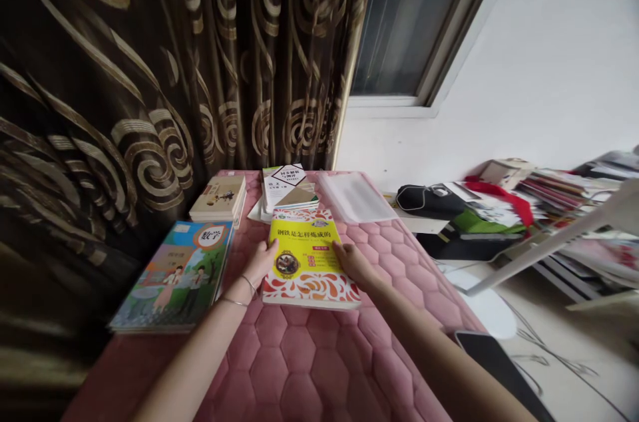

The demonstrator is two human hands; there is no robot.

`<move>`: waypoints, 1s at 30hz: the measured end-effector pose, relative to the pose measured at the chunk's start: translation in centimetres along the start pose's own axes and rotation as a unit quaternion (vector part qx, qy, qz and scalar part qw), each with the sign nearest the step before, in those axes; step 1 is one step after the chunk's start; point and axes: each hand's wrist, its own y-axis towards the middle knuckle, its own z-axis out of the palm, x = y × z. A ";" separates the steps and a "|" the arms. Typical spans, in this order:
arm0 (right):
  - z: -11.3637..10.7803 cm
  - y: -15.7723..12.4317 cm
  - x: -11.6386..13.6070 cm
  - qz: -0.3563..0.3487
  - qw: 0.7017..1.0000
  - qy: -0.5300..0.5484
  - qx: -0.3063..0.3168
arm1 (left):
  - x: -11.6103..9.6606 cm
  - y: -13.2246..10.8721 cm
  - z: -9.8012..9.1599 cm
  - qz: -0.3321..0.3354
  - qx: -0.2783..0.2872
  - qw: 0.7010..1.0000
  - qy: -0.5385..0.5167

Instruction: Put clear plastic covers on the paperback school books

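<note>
A yellow book [312, 262] with red and orange leaf patterns is held between my two hands over the pink quilted surface [299, 349]. My left hand [262, 262] grips its left edge, thumb on the cover, with bracelets at the wrist. At the opposite edge my right hand [355, 263] does the same; the fingers of both hands are mostly hidden beneath. Just beyond the book lies a stack of white-and-tan workbooks [288, 188]. To the left are colourful math textbooks [182, 275] and, behind them, a pile of beige books [218, 198].
A translucent plastic folder [358, 197] lies at the back right of the pink surface. A dark flat object [499, 369] rests by the right edge. Further right are a black case [430, 201] and heaped papers [559, 189]. A patterned curtain [239, 62] hangs behind.
</note>
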 end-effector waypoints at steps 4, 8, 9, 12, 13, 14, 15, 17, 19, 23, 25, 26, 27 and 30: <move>-0.3 -0.7 0.4 -0.033 0.999 0.012 -0.007 | -0.5 -0.5 -0.3 0.046 0.036 0.997 -0.045; -0.8 -1.6 -0.1 -0.105 0.993 0.028 -0.047 | -0.4 -1.0 -0.7 0.154 0.063 0.985 -0.050; -0.8 -1.7 -0.5 -0.114 0.992 0.023 -0.055 | -0.2 -1.2 -0.8 0.182 0.061 0.981 -0.037; -0.5 -2.0 -2.2 -0.142 0.987 -0.001 -0.070 | 0.8 -2.2 -0.9 0.232 0.043 0.972 0.007; -0.4 -2.1 -2.8 -0.152 0.986 -0.005 -0.074 | 1.1 -2.5 -0.9 0.236 0.035 0.971 0.019; -0.2 -2.1 -3.3 -0.160 0.984 -0.007 -0.078 | 1.4 -2.8 -0.9 0.235 0.026 0.971 0.029; 0.0 -2.1 -3.7 -0.165 0.983 -0.010 -0.081 | 1.6 -3.0 -0.9 0.232 0.018 0.972 0.038; 0.2 -2.1 -4.3 -0.168 0.982 -0.016 -0.087 | 1.8 -3.3 -0.8 0.226 0.007 0.973 0.047; 0.3 -2.0 -4.4 -0.164 0.983 -0.027 -0.083 | 1.8 -3.3 -0.6 0.220 0.001 0.974 0.045; -0.1 -2.0 -3.0 -0.153 0.984 -0.036 -0.080 | 1.2 -2.9 -0.5 0.222 -0.011 0.974 0.033; -0.6 -2.2 -1.6 -0.144 0.987 -0.028 -0.072 | 0.6 -2.6 -0.5 0.225 -0.001 0.974 0.019; -0.8 -2.4 -0.8 -0.139 0.988 -0.021 -0.065 | 0.3 -2.5 -0.5 0.222 0.005 0.975 0.008; -0.9 -2.6 -0.1 -0.132 0.989 -0.011 -0.059 | 0.0 -2.4 -0.5 0.214 0.009 0.977 -0.005; -1.0 -3.0 1.3 -0.099 0.994 0.009 -0.043 | -0.5 -2.0 -0.2 0.158 -0.005 0.987 -0.041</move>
